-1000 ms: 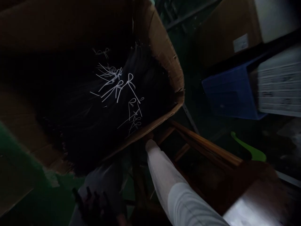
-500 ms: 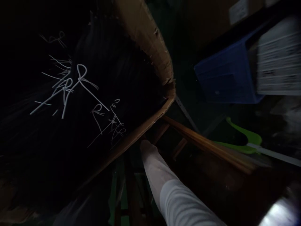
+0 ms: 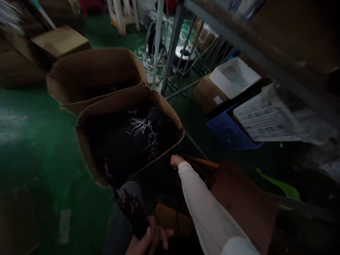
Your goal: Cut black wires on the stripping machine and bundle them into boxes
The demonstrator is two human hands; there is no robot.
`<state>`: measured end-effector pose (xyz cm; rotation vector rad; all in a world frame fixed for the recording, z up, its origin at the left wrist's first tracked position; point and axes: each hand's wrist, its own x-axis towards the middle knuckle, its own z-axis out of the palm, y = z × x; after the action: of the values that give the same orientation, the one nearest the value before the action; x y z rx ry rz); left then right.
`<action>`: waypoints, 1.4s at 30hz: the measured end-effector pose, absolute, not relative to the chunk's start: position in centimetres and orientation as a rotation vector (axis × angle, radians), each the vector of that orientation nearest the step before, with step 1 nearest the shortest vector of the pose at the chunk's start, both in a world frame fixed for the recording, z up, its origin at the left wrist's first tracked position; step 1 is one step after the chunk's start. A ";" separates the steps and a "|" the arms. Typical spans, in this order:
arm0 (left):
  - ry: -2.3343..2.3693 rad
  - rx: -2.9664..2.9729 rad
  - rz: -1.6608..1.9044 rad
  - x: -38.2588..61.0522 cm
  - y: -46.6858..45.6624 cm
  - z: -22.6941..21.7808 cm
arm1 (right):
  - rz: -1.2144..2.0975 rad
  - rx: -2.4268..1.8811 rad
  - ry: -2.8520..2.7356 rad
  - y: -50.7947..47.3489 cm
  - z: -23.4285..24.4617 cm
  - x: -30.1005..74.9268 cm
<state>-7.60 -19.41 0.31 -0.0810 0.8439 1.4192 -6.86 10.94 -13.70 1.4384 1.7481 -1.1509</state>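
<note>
My left hand (image 3: 150, 241) sits at the bottom edge of the view, its fingers around a dark bundle of black hair (image 3: 131, 209) that rises toward the near corner of a cardboard box (image 3: 170, 120). That open box is packed with black hair (image 3: 119, 141), and thin white ties (image 3: 142, 127) lie scattered on top. My right hand (image 3: 176, 161), in a long white sleeve, is curled closed just past the box's right corner. Nothing shows in it. A wooden rail (image 3: 202, 162) runs close beside it.
A second open cardboard box (image 3: 92, 60) touches the first on the far side, on a green floor (image 3: 34, 148). Metal shelf posts (image 3: 172, 46) stand beyond. To the right are a white foam box (image 3: 233, 78), a blue crate (image 3: 231, 131) and a white slatted crate (image 3: 265, 118). A brown board (image 3: 241, 202) lies right of my arm.
The view has swung back and up, so the whole box and much more floor now show. My left hand with its dark bundle is now lit and plain. My right hand stays near the box corner.
</note>
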 end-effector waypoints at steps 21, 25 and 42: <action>1.098 0.090 1.689 -2.5 -16.4 12.4 | -2.154 0.987 2.063 -11.9 12.6 15.3; 1.100 0.166 1.708 -1.0 -15.0 13.7 | -2.226 1.068 2.035 -13.4 11.9 20.2; 0.970 0.451 1.526 5.7 -8.8 17.8 | -2.777 1.919 2.369 -9.9 10.2 32.6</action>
<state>5.72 -8.78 17.82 0.4506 0.9702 1.5265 32.64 -9.90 10.20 1.9187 2.3694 -2.7775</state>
